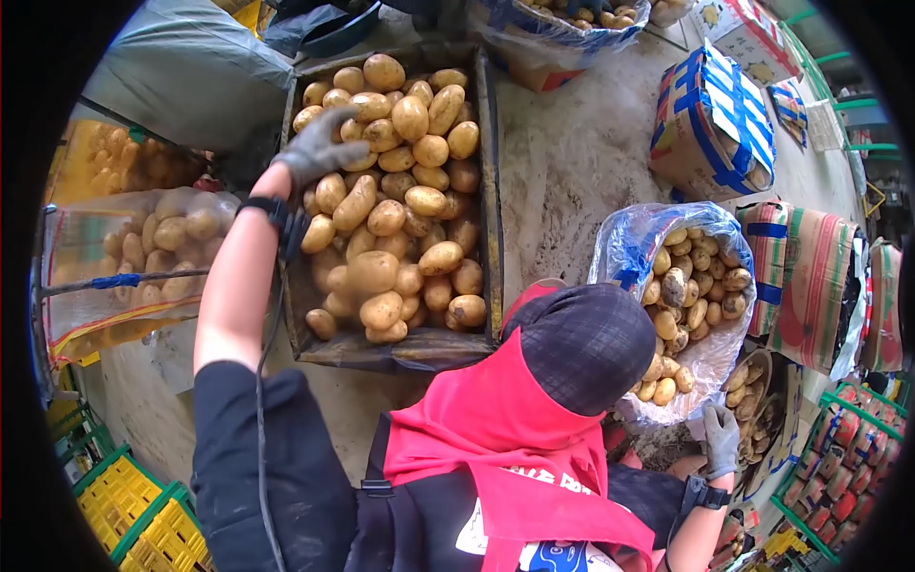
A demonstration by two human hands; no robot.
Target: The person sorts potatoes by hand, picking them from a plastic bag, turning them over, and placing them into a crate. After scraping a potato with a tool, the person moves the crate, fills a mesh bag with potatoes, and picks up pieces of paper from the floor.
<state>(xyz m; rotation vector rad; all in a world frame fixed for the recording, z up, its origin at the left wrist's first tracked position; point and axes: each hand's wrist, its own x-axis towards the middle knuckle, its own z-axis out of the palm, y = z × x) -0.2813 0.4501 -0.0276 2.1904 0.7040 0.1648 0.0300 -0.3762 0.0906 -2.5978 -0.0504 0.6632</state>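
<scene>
My left hand [324, 151], in a grey glove, rests on potatoes at the upper left of a dark-rimmed wooden crate [492, 191]. Its thumb and fingers are spread, and it holds nothing that I can see. Many yellow potatoes [410, 119] fill the crate; one potato [372, 273] near its middle is smeared by motion. On the right, my gloved right hand [721, 443] is closed at the lower rim of a container with a clear plastic liner [701, 367], its fingers at the liner's edge. Several potatoes [681, 296], some of them soil-stained, lie inside.
Left of the crate stands a mesh bag of potatoes [162, 238]. Another lined potato container [543, 48] is at the top. Taped cartons [705, 133] and striped packages [810, 276] stand at right. Yellow crates [133, 505] sit lower left. Pink cloth [486, 410] covers my lap.
</scene>
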